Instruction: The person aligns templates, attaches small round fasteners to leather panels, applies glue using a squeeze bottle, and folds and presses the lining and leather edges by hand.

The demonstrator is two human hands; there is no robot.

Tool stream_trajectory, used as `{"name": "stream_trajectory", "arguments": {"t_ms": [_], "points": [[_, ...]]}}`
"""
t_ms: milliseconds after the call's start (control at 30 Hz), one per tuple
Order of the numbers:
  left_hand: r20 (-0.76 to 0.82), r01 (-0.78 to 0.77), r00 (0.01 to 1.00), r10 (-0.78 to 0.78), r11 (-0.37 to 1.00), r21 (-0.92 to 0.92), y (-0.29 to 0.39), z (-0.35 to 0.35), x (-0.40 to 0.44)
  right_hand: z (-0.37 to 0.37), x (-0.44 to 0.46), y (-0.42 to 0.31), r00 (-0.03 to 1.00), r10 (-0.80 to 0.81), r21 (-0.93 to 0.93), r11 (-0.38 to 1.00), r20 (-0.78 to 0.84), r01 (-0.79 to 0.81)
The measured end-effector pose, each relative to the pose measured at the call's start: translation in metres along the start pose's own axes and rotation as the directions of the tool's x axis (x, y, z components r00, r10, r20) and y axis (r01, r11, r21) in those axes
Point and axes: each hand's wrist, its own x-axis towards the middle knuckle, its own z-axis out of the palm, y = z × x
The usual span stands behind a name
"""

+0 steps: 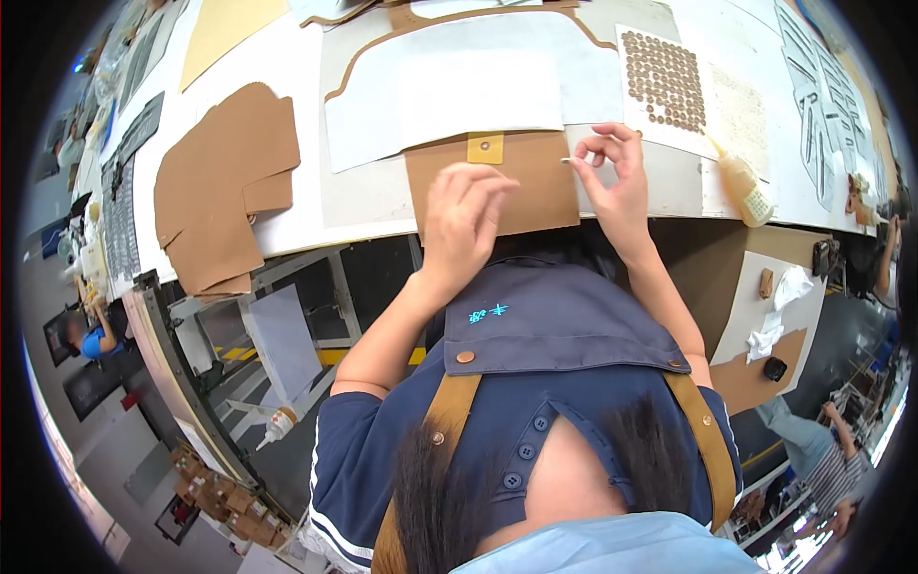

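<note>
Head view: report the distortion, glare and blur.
Head view: strong fisheye distortion, corners black, the white worktable's front edge bowed; head view: the large white paper sheet in the middle looks washed out, almost without detail; head view: the bare left hand looks softly smeared, perhaps by motion, while the small round brown pieces stay separately readable.

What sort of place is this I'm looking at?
Probably a workshop or factory for leather-like goods: a worktable holds stacked, cut brown pieces, rows of small brown discs and a nozzle-tipped bottle. The exact product isn't clear.
</note>
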Motion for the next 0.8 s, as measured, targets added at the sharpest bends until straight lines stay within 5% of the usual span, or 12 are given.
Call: {"name": "stream_trajectory", "arguments": {"t_ms": [133, 300, 800], "points": [[-0.041, 0.125, 0.992, -0.120, 0.976, 0.180, -0.015, 0.002, -0.009, 0.031, 0.026, 0.003, 0.982, -0.117, -0.166, 0.976, 0.145, 0.141], [0.049, 0.073, 0.994, -0.093, 0.947, 0.314, -0.025, 0.011, -0.018, 0.058, 0.049, -0.003, 0.950, -0.171, -0.213, 0.950, 0.262, 0.230], [-0.001, 0.075, 0.997, -0.079, 0.935, 0.346, -0.029, 0.019, -0.023, 0.073, 0.061, -0.012, 0.879, -0.189, -0.335, 0.873, 0.437, 0.354]]}}
